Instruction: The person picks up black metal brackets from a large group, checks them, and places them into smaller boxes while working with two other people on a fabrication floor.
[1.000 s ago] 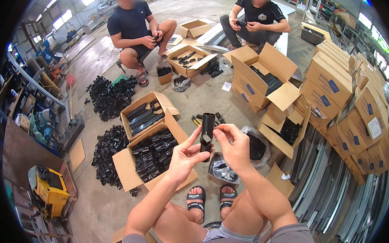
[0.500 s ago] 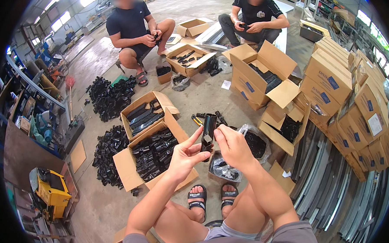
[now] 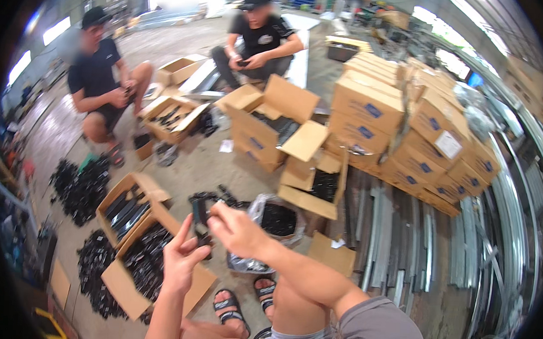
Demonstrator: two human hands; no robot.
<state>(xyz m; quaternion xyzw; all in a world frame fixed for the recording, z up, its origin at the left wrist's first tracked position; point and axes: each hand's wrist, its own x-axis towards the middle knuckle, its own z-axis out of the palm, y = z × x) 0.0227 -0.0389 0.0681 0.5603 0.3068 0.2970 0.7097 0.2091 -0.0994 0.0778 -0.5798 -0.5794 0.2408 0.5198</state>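
A short, dark, tube-like black part (image 3: 199, 212) is upright between my hands, blurred by motion. My left hand (image 3: 184, 253) grips it from the left, the index finger stretched along its side and the thumb lower down. Against its upper right side, my right hand (image 3: 237, 230) is closed in a pinch; whether a smaller piece sits in those fingers is hidden. Below and left of my hands stands an open carton (image 3: 122, 289) full of small black parts. Just beyond the held part, more black pieces (image 3: 229, 198) lie on the floor.
Black parts are heaped (image 3: 100, 271) left of the carton. A plastic-lined container (image 3: 250, 267) and a bag of black bits (image 3: 279, 221) sit near my feet. Open boxes (image 3: 254, 146), stacked cartons (image 3: 365, 104) and metal profiles (image 3: 396, 235) fill the right. Two people (image 3: 262, 45) squat opposite, handling small parts.
My view has swung to the right, so the boxes and people appear farther left. Both hands remain on the black part, which looks more blurred now.
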